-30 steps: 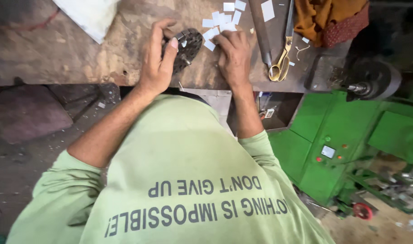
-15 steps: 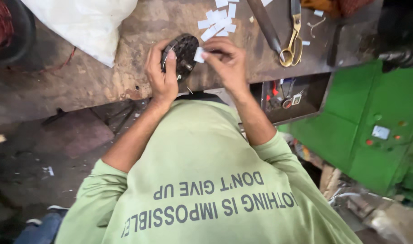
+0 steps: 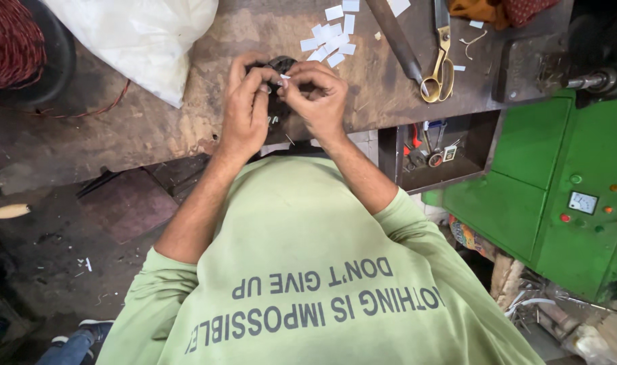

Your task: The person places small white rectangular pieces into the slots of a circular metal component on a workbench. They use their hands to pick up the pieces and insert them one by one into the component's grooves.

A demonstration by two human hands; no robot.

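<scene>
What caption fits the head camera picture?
Left hand and right hand pinch a paper slip against a dark round part.

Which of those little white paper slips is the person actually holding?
The one pinched at the right hand fingertips, the slip over the dark round part. The other slips lie loose on the bench.

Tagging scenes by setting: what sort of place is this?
Likely a small repair or winding workshop: worn workbench, green machine cabinet with gauge and buttons, coil of reddish wire, scissors.
</scene>
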